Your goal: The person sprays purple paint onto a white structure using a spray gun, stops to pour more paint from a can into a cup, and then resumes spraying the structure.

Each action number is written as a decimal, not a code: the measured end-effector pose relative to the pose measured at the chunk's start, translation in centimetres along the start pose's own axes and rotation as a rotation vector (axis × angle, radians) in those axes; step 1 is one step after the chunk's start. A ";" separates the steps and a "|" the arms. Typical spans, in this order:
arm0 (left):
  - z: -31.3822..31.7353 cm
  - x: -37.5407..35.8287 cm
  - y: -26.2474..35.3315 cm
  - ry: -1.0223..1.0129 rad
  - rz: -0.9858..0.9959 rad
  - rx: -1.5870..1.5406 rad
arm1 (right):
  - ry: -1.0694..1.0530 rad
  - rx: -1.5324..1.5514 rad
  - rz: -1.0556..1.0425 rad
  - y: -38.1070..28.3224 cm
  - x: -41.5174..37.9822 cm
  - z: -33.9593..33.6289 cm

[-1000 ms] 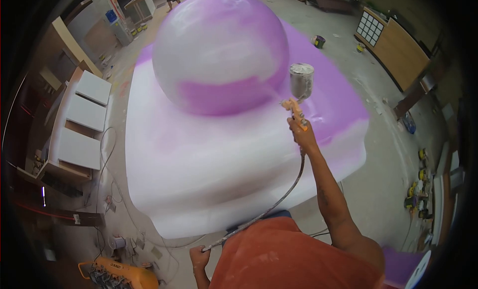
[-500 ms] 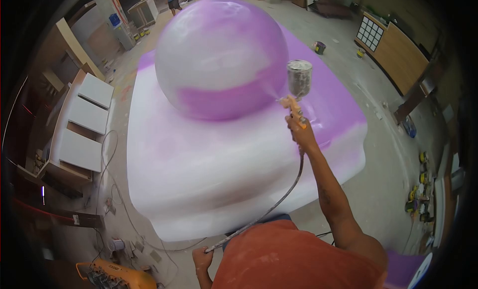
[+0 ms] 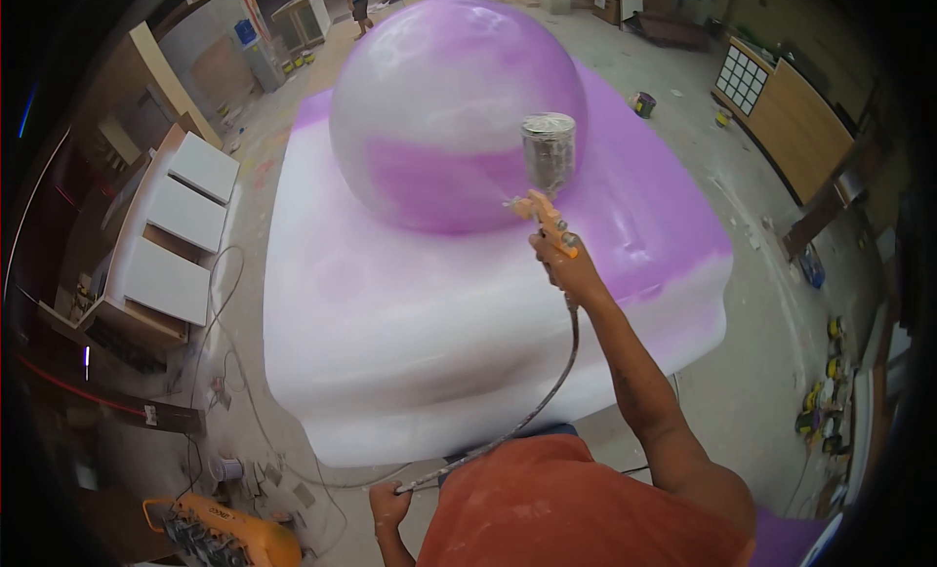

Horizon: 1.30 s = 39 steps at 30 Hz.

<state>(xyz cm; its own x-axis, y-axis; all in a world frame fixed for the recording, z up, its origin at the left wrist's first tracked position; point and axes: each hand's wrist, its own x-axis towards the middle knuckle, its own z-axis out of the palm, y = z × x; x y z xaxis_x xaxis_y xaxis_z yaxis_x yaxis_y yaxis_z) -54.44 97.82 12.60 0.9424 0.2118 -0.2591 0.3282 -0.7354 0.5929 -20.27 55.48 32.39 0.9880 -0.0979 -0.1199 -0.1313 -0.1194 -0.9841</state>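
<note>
My right hand [image 3: 569, 267] is wrapped round the handle of an orange spray gun [image 3: 547, 219], with a metal paint cup [image 3: 549, 149] on top. A faint mist leaves its nozzle toward a large sphere [image 3: 449, 108], part white and part purple. The sphere rests on a big, smooth, rounded base [image 3: 390, 313], white in front and purple on the right. From the gun's handle an air hose [image 3: 532, 411] curves down to my left hand [image 3: 390, 506], which is closed around it near my waist.
An orange air compressor [image 3: 234, 533] stands at the lower left, with hose looped on the floor nearby. White panels [image 3: 176, 282] lie on a cabinet at left. Several paint cans [image 3: 810, 421] line the right side. Another person [image 3: 359, 6] is at the back.
My right hand has moved the spray gun left along the sphere's lower part, and purple there reaches higher. The view has shifted slightly. My left hand still grips the hose.
</note>
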 end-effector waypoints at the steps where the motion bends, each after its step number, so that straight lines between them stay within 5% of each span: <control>1: 0.2 0.2 0.6 -0.014 0.018 0.021 | 0.046 -0.012 0.004 0.3 0.4 -1.6; 12: 4.0 2.0 8.5 -0.094 0.184 -0.097 | 0.452 -0.175 -0.199 -1.2 8.1 -15.3; 23: -0.2 0.0 7.0 0.106 0.025 -0.003 | -0.087 -0.008 -0.030 -5.3 2.6 -1.9; 30: -3.3 1.0 3.9 0.023 0.068 0.001 | -0.247 0.170 -0.036 -7.4 2.1 3.8; 39: -5.6 5.2 3.6 -0.174 0.165 -0.102 | 0.244 -0.026 -0.063 -8.1 4.0 -2.4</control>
<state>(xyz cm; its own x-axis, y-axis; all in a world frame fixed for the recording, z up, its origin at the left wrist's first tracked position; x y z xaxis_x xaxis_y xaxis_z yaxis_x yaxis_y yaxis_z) -48.00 99.90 17.62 0.9613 -0.0257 -0.2744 0.1844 -0.6801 0.7096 -15.48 53.69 40.18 0.9457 -0.3244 -0.0203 -0.0753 -0.1580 -0.9846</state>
